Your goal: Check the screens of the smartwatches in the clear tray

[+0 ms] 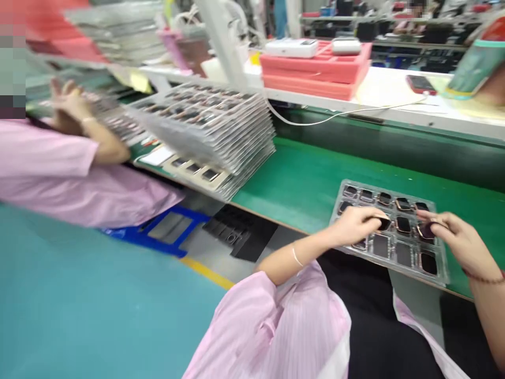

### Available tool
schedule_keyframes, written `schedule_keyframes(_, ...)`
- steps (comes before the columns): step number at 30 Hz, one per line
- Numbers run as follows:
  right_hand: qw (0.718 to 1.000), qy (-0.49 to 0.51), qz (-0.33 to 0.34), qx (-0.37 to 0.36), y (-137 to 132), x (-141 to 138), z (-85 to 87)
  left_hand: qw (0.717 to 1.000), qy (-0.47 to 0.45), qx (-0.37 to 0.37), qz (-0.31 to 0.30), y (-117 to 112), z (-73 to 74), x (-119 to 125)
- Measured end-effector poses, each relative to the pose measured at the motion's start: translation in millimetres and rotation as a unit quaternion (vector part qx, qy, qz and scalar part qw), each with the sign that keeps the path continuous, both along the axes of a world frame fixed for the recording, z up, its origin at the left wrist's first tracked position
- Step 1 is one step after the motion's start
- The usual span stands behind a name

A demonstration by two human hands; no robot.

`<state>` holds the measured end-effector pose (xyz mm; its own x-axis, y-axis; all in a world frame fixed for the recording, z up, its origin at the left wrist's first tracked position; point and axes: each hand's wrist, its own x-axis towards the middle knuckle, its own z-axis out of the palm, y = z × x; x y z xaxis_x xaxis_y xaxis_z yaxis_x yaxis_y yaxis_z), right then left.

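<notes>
A clear plastic tray (394,263) lies on the green bench, holding rows of dark, square watch-like cases with metallic rims. Over its middle row, my left hand (357,225) pinches one dark square case (383,223) between thumb and fingers. My right hand (460,237) is closed on another dark square case (427,230) above the tray's right side. Bare plastic shows in two front-row pockets, while a case (428,262) sits in the front right one. Part of the tray's left side is hidden by my left hand.
A tall stack of filled clear trays (244,142) stands left on the green bench (300,173). A co-worker's hands (73,102) are farther left. Behind, a white shelf (394,100) bears a red foam box (311,76), a phone (421,84) and a cable (315,122).
</notes>
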<state>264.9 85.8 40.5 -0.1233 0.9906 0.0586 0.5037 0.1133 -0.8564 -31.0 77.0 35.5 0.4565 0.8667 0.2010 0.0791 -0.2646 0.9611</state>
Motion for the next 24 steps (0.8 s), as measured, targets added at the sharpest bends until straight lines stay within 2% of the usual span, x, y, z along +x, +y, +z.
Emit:
schedule_keyframes(1, 0.993, 0.105, 0.001, -0.043, 19, -6, 6.7, 0.997, -0.033, -0.064, -0.016, 23, 5.3, -2)
schedule_keyframes(3, 0.967, 0.232, 0.029, -0.097, 61, -17, 15.7, 0.983, -0.082, -0.163, -0.028, 70, 11.4, 1)
schedule_keyframes(6, 0.931, 0.333, 0.033, -0.146, 113, -36, 18.1, 0.949, -0.159, -0.270, -0.034, 122, 7.3, 10)
schedule_keyframes(8, 0.908, 0.377, 0.055, -0.174, 133, -48, 11.5, 0.931, -0.194, -0.309, -0.032, 139, -2.7, 11)
schedule_keyframes(11, 0.886, 0.404, 0.094, -0.209, 140, -57, -7.2, 0.920, -0.207, -0.330, -0.046, 146, -19.2, 7)
schedule_keyframes(14, 0.878, 0.401, 0.131, -0.226, 135, -55, -22.4, 0.920, -0.206, -0.327, -0.068, 141, -26.4, 2)
schedule_keyframes(19, 0.886, 0.374, 0.166, -0.218, 128, -51, -23.4, 0.934, -0.181, -0.300, -0.070, 134, -22.7, -1)
schedule_keyframes(24, 0.908, 0.350, 0.136, -0.185, 127, -55, -24.5, 0.946, -0.169, -0.276, -0.031, 128, -23.8, 3)
